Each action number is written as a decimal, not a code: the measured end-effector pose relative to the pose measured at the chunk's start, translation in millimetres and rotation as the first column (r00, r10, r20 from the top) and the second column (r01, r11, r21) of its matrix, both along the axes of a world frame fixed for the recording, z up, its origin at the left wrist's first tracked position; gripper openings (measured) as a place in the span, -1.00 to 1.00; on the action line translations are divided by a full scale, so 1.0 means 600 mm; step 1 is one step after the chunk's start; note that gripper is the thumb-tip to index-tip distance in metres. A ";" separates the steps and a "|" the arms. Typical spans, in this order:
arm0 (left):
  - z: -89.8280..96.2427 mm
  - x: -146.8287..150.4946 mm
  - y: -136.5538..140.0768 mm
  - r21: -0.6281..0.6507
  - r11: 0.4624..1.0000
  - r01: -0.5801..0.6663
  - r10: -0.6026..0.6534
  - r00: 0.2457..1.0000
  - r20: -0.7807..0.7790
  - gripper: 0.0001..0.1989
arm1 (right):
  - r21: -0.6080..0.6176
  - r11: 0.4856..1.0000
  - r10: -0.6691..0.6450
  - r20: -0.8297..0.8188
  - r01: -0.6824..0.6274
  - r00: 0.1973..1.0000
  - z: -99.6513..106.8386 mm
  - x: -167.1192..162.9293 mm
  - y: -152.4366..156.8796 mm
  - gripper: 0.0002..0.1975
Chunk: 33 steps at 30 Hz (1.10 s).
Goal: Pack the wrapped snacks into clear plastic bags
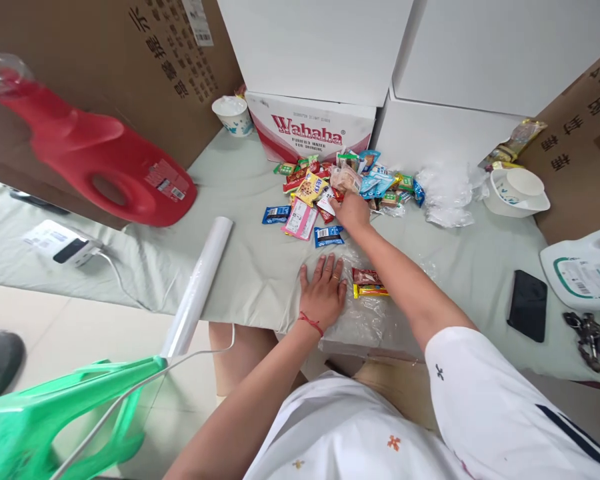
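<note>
My left hand (323,291) lies flat on the cloth-covered table, fingers spread and holding nothing. At the front of a heap of wrapped snacks, my right hand (354,212) has its fingers curled down among the packets; what they grip is hidden. Beside those fingers are a white packet (326,201) and a beige packet (345,179). A yellow packet (311,189), a pink-and-white packet (301,219) and two blue packets (329,236) lie to their left and front. Under my right forearm, a brown-red bar (365,277) and a yellow bar (370,291) rest on clear plastic film (365,320).
Behind the heap stands a Wahaha carton (310,127) below white boxes. Left are a red jug (110,160) and a plastic roll (197,287) over the edge. Right are plastic bags (445,193), a white bowl (515,200), a phone (527,305), keys (589,339) and a white jug (585,267).
</note>
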State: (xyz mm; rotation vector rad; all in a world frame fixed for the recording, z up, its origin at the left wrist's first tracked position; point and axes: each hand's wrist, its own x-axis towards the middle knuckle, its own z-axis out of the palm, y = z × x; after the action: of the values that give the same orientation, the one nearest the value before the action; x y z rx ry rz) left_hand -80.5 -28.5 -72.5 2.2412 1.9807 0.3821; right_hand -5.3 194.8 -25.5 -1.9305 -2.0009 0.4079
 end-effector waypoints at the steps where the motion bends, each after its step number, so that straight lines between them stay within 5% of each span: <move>1: 0.000 0.000 0.000 -0.002 1.000 -0.001 0.001 1.000 0.001 -0.46 | 0.001 1.000 -0.013 0.022 0.013 1.000 -0.002 -0.008 0.005 -0.54; 6: 0.000 -0.001 0.000 -0.003 1.000 0.003 -0.003 1.000 0.024 -0.46 | -0.028 1.000 0.014 -0.017 -0.014 1.000 0.010 0.034 -0.024 -0.68; 12: -0.001 -0.003 0.000 -0.002 1.000 0.007 -0.007 0.999 0.054 -0.47 | -0.122 0.976 0.150 -0.240 -0.183 0.959 0.036 0.224 -0.175 -0.65; 15: 0.000 -0.004 0.001 -0.006 1.000 0.009 -0.008 0.998 0.056 -0.46 | -0.191 0.933 0.197 -0.441 -0.306 0.876 0.039 0.312 -0.254 -0.55; 19: 0.003 -0.001 0.003 -0.015 1.000 0.007 -0.006 0.999 0.050 -0.47 | -0.169 0.884 0.323 -0.455 -0.436 0.830 0.022 0.364 -0.311 -0.57; 24: 0.006 -0.005 0.004 -0.016 1.000 -0.012 0.013 0.996 0.086 -0.47 | -0.138 0.874 0.420 -0.262 -0.465 0.869 0.008 0.362 -0.317 -0.53; 27: 0.021 -0.013 0.005 0.056 0.995 -0.081 0.071 0.985 0.158 -0.49 | -0.106 0.928 0.330 -0.208 -0.357 0.921 0.016 0.368 -0.297 -0.47; 30: 0.053 -0.015 0.024 0.205 0.969 -0.136 0.095 0.975 0.199 -0.56 | 0.057 0.970 0.240 -0.050 -0.237 0.969 0.017 0.377 -0.253 -0.62; 33: 0.086 0.005 0.077 0.228 0.974 0.000 -0.038 0.986 0.165 -0.60 | 0.078 0.948 0.299 0.116 -0.309 0.947 0.004 0.371 -0.202 -0.59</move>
State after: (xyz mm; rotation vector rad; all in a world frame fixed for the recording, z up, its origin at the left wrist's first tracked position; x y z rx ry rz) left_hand -77.4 17.5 -21.1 2.2665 1.9127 0.8062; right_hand 217.2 73.9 -23.0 -1.6181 -2.3504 0.2844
